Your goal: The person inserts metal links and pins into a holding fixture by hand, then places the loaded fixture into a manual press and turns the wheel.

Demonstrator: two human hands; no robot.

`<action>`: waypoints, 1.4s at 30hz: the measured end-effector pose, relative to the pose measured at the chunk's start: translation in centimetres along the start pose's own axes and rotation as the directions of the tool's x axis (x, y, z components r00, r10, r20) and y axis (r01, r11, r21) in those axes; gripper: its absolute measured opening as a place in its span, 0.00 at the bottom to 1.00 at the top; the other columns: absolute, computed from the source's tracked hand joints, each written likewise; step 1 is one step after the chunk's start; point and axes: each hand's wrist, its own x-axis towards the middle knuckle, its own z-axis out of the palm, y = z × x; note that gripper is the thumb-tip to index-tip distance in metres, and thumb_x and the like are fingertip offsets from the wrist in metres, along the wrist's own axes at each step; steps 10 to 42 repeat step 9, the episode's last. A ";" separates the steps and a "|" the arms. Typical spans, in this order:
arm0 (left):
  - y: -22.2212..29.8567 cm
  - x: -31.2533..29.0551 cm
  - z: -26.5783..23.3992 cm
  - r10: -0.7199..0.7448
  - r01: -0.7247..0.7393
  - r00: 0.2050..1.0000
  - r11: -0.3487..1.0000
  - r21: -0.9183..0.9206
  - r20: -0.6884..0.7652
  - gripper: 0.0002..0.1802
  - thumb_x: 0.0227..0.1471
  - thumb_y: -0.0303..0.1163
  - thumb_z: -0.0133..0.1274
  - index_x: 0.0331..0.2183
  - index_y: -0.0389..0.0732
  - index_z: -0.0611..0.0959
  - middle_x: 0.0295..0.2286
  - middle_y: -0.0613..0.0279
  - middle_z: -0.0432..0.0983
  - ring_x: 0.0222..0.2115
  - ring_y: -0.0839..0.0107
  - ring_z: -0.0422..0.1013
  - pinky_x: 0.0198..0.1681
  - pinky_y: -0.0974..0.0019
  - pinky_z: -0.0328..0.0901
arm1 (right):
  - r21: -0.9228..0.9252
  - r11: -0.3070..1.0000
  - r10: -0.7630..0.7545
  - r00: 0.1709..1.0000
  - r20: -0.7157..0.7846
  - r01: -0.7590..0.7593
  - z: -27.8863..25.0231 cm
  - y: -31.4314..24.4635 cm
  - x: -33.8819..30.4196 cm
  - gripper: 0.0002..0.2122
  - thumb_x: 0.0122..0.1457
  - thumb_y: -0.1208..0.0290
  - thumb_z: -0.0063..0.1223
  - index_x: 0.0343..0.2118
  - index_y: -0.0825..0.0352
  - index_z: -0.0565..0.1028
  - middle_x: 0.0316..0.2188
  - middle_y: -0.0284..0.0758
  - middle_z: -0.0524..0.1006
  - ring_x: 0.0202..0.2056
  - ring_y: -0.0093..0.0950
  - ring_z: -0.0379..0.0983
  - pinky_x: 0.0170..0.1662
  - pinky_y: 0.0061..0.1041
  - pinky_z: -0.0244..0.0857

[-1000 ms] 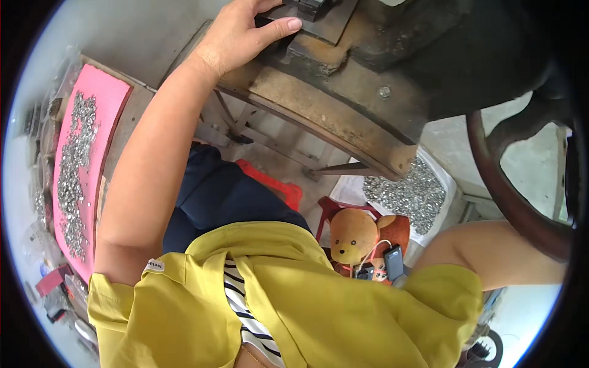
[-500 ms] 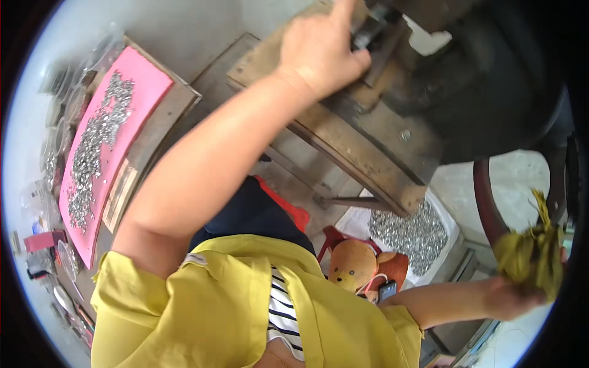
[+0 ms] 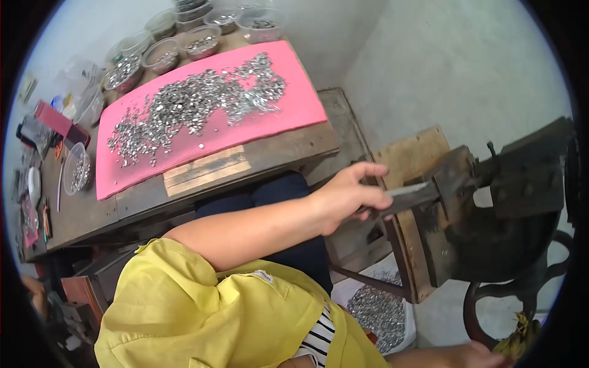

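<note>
My left hand [image 3: 350,197] is stretched over the near end of a dark flat metal bar [image 3: 417,196], its index finger and thumb apart. The bar juts out from a dark heavy press [image 3: 509,190] on a wooden stand [image 3: 410,161]. Whether the fingertips touch the bar I cannot tell. At the lower right edge, my right hand [image 3: 481,354] is closed at a handle wrapped in yellow-green cloth [image 3: 520,338], on the press's curved wheel; this hand is blurred and partly cut off.
On the wooden table [image 3: 288,146], a pink mat [image 3: 211,136] bears many small shiny metal pieces [image 3: 184,101]. Clear plastic tubs [image 3: 199,43] line its far side. A white-lined container [image 3: 380,310] of metal pieces stands below the press. Another person's hand [image 3: 37,294] shows at far left.
My view has swung left toward the table. My left hand has drawn back from the press to the bar's near end, its fingers spreading. My right hand remains at the wrapped handle.
</note>
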 end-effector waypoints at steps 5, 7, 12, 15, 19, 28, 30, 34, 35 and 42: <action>0.9 -7.6 -4.1 -0.031 0.031 0.999 0.999 0.037 -0.020 0.44 0.48 0.27 0.67 0.64 0.38 0.67 0.31 0.61 0.85 0.27 0.80 0.74 0.28 0.74 0.63 | 0.767 0.633 -0.504 0.697 0.510 -0.104 0.5 -20.6 -10.2 0.40 0.51 0.65 0.69 0.66 0.68 0.61 0.61 0.50 0.69 0.61 0.48 0.66 0.62 0.46 0.51; 1.6 -10.2 -4.9 -0.014 0.014 1.000 0.998 0.069 -0.002 0.44 0.47 0.26 0.68 0.64 0.37 0.67 0.30 0.62 0.85 0.24 0.81 0.73 0.26 0.74 0.63 | 0.862 0.493 -0.516 0.757 0.401 -0.121 1.0 -24.7 -12.0 0.20 0.57 0.64 0.62 0.53 0.55 0.73 0.57 0.38 0.73 0.57 0.40 0.72 0.56 0.42 0.47; 3.1 -13.0 -5.9 -0.043 0.038 0.998 0.995 0.088 0.052 0.49 0.48 0.29 0.71 0.66 0.37 0.64 0.30 0.64 0.85 0.25 0.81 0.74 0.27 0.75 0.64 | 0.915 0.399 -0.582 0.787 0.204 0.058 1.4 -25.9 -11.6 0.30 0.57 0.62 0.65 0.61 0.57 0.67 0.61 0.40 0.72 0.62 0.39 0.68 0.56 0.41 0.50; 3.1 -13.0 -5.9 -0.043 0.038 0.998 0.995 0.088 0.052 0.49 0.48 0.29 0.71 0.66 0.37 0.64 0.30 0.64 0.85 0.25 0.81 0.74 0.27 0.75 0.64 | 0.915 0.399 -0.582 0.787 0.204 0.058 1.4 -25.9 -11.6 0.30 0.57 0.62 0.65 0.61 0.57 0.67 0.61 0.40 0.72 0.62 0.39 0.68 0.56 0.41 0.50; 3.1 -13.0 -5.9 -0.043 0.038 0.998 0.995 0.088 0.052 0.49 0.48 0.29 0.71 0.66 0.37 0.64 0.30 0.64 0.85 0.25 0.81 0.74 0.27 0.75 0.64 | 0.915 0.399 -0.582 0.787 0.204 0.058 1.4 -25.9 -11.6 0.30 0.57 0.62 0.65 0.61 0.57 0.67 0.61 0.40 0.72 0.62 0.39 0.68 0.56 0.41 0.50; 3.1 -13.0 -5.9 -0.043 0.038 0.998 0.995 0.088 0.052 0.49 0.48 0.29 0.71 0.66 0.37 0.64 0.30 0.64 0.85 0.25 0.81 0.74 0.27 0.75 0.64 | 0.915 0.399 -0.582 0.787 0.204 0.058 1.4 -25.9 -11.6 0.30 0.57 0.62 0.65 0.61 0.57 0.67 0.61 0.40 0.72 0.62 0.39 0.68 0.56 0.41 0.50; 3.1 -13.0 -5.9 -0.043 0.038 0.998 0.995 0.088 0.052 0.49 0.48 0.29 0.71 0.66 0.37 0.64 0.30 0.64 0.85 0.25 0.81 0.74 0.27 0.75 0.64 | 0.915 0.399 -0.582 0.787 0.204 0.058 1.4 -25.9 -11.6 0.30 0.57 0.62 0.65 0.61 0.57 0.67 0.61 0.40 0.72 0.62 0.39 0.68 0.56 0.41 0.50; 3.1 -13.0 -5.9 -0.043 0.038 0.998 0.995 0.088 0.052 0.49 0.48 0.29 0.71 0.66 0.37 0.64 0.30 0.64 0.85 0.25 0.81 0.74 0.27 0.75 0.64 | 0.915 0.399 -0.582 0.787 0.204 0.058 1.4 -25.9 -11.6 0.30 0.57 0.62 0.65 0.61 0.57 0.67 0.61 0.40 0.72 0.62 0.39 0.68 0.56 0.41 0.50; 3.1 -13.0 -5.9 -0.043 0.038 0.998 0.995 0.088 0.052 0.49 0.48 0.29 0.71 0.66 0.37 0.64 0.30 0.64 0.85 0.25 0.81 0.74 0.27 0.75 0.64 | 0.915 0.399 -0.582 0.787 0.204 0.058 1.4 -25.9 -11.6 0.30 0.57 0.62 0.65 0.61 0.57 0.67 0.61 0.40 0.72 0.62 0.39 0.68 0.56 0.41 0.50; 3.1 -13.0 -5.9 -0.043 0.038 0.998 0.995 0.088 0.052 0.49 0.48 0.29 0.71 0.66 0.37 0.64 0.30 0.64 0.85 0.25 0.81 0.74 0.27 0.75 0.64 | 0.915 0.399 -0.582 0.787 0.204 0.058 1.4 -25.9 -11.6 0.30 0.57 0.62 0.65 0.61 0.57 0.67 0.61 0.40 0.72 0.62 0.39 0.68 0.56 0.41 0.50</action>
